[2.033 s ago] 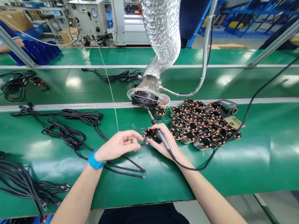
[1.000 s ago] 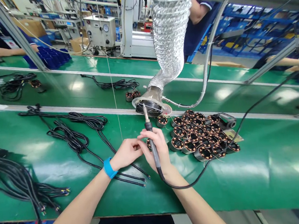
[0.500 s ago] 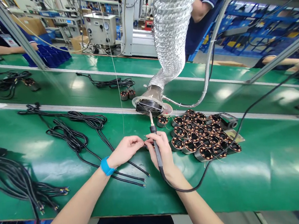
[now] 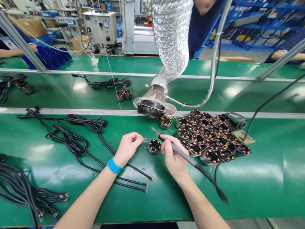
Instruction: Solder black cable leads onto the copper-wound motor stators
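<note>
A motor stator (image 4: 154, 146) with copper windings stands on the green bench between my hands. My left hand (image 4: 128, 147), a blue band on its wrist, is closed in a pinch just left of it. Thin wire ends (image 4: 145, 140) stick out from those fingertips, and a fine solder wire (image 4: 114, 84) hangs from above down to this hand. In my right hand (image 4: 174, 155) is a soldering iron (image 4: 181, 152), its tip pointing up and left above the stator. The iron's tip touches nothing that I can see.
Many stators (image 4: 198, 139) are grouped at the right. Black cables (image 4: 68, 140) lie at the left, with a thicker bundle (image 4: 10, 182) beyond. A fume extractor (image 4: 151, 105) on a silver duct (image 4: 175, 29) hangs ahead. Co-workers sit or stand across the line.
My right hand has drawn right and turned the soldering iron to a slant, away from the extractor. The stator between my hands now shows. My left hand has shifted slightly away from the right.
</note>
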Action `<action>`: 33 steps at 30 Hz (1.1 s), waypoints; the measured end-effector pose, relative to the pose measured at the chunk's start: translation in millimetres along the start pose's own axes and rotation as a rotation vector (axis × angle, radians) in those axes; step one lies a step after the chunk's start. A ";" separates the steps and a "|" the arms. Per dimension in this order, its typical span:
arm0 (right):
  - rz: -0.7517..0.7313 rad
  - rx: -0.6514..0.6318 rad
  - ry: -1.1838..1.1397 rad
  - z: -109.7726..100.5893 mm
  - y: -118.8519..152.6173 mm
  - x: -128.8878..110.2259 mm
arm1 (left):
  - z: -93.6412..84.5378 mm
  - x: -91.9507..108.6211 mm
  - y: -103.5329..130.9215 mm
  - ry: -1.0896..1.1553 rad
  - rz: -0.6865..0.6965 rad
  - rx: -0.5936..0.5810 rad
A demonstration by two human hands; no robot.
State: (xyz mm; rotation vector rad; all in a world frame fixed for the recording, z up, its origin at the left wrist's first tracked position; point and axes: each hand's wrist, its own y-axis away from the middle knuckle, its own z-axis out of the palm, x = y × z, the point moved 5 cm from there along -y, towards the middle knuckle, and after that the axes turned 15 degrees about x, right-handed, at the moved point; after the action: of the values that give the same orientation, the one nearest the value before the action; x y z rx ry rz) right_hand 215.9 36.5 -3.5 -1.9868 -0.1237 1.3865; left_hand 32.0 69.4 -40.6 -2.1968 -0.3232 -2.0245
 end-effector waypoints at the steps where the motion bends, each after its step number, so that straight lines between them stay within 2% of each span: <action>1: 0.007 -0.005 -0.013 -1.7 0.8 1.0 | 0.3 -1.1 -0.5 -0.001 -0.012 0.003; 13: -0.062 -0.097 -0.053 2.2 2.8 -7.9 | 1.7 -3.3 -1.8 0.013 -0.059 -0.001; 19: 0.055 -0.092 -0.103 1.2 5.7 -0.8 | 1.5 -4.2 -0.4 0.018 -0.071 0.002; 24: 0.173 0.014 -0.203 -2.6 6.2 6.9 | 1.8 -3.7 -0.7 0.014 -0.079 -0.008; 27: 0.178 0.036 -0.229 -2.9 6.2 7.3 | 1.6 -3.5 -0.8 0.014 -0.085 -0.009; 33: 0.142 -0.049 -0.153 0.1 8.0 6.0 | 1.6 -3.9 -0.6 0.037 -0.093 -0.011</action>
State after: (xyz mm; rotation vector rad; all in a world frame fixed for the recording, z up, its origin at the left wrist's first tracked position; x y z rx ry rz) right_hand 216.0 33.2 -13.0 -1.9595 -0.0880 1.6414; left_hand 33.2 70.1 -44.7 -2.1858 -0.4191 -2.1166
